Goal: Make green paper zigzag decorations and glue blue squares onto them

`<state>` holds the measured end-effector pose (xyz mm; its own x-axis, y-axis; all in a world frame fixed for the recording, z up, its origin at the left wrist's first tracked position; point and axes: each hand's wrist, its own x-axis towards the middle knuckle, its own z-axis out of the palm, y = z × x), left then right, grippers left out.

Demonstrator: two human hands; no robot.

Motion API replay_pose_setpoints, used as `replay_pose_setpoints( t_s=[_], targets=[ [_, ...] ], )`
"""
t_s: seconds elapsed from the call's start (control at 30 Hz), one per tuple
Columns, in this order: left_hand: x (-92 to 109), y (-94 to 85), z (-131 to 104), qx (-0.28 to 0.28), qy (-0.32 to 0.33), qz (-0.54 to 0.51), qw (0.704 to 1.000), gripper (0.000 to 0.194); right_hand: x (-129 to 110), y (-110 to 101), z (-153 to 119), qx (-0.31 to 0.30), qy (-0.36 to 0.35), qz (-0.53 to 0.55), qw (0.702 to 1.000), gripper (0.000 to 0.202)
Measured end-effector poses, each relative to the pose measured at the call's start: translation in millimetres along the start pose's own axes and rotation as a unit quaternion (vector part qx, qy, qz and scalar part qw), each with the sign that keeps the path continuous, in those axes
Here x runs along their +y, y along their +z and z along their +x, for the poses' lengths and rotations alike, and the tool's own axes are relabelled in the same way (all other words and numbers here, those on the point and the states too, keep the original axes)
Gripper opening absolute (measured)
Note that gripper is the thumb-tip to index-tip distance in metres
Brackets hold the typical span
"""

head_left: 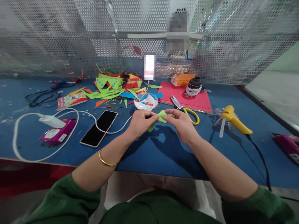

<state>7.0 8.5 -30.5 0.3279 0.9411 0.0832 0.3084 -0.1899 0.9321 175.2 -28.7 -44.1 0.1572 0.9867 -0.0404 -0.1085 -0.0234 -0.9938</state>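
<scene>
A small piece of light-green paper point(162, 116) is pinched between both hands above the front of the blue table. My left hand point(141, 122) grips its left side with thumb and forefinger; a further green bit shows below those fingers. On the right side, my right hand point(179, 121) pinches the same piece, its fingers closed. Just beyond the hands sits a bowl point(146, 103) with white paper and small red and blue bits. Scissors with yellow handles point(192, 116) lie right behind my right hand, their blades pointing away to the left.
Cut green and red paper point(109, 84) is heaped at the back left. A black phone point(99, 128) and a purple power strip point(58, 131) with a white cable lie left. Red sheets point(184, 99) lie behind the scissors; a yellow glue gun point(235, 120) rests right. Metal mesh point(93, 43) stands behind.
</scene>
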Motion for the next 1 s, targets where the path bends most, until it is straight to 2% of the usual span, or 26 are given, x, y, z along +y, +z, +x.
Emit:
replay_pose_setpoints(
  t_s=[0.47, 0.73, 1.0],
  targets=[
    [-0.9, 0.3, -0.5, -0.001, -0.004, -0.009, 1.0, 0.018, 3.1, 3.0, -0.7, 0.023, 0.002, 0.016, 1.0, 0.041],
    [-7.9, 4.8, 1.5, 0.019, 0.022, 0.045, 0.999, 0.022, 6.7, 6.2, 0.3, 0.03, -0.004, 0.01, 1.0, 0.041],
    [4.3, 7.6, 10.4, 0.029, 0.041, 0.077, 0.996, 0.021, 1.0, 3.9, 2.9, 0.043, -0.013, 0.025, 0.999, 0.037]
  ],
)
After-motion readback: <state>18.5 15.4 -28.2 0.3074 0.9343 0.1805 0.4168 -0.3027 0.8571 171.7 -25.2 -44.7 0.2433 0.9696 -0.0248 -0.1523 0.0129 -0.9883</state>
